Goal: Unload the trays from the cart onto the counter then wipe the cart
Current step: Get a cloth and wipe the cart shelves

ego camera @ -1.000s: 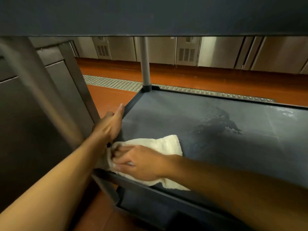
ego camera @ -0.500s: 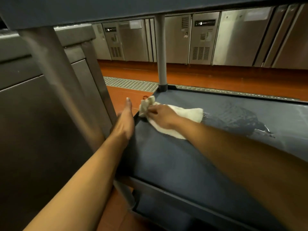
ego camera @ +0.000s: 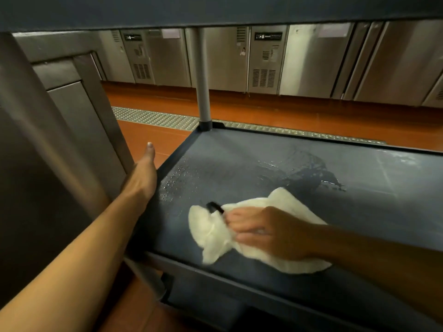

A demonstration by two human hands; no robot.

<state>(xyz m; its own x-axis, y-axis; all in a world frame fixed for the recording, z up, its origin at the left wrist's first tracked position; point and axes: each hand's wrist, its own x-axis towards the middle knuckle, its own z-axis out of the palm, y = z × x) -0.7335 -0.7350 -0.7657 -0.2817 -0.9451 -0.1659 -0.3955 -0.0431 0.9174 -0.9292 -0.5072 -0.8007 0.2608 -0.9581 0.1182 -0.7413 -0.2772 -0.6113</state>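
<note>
Cloth now back near cart's front edge

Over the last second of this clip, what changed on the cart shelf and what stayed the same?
The right hand swept the white cloth from the shelf's near left corner to the far left corner, then back toward the near edge, further right than where it began. Its grip on the cloth never let go. The left hand stayed against the left edge of the cart shelf, and the wet patch remains unwiped.
</note>
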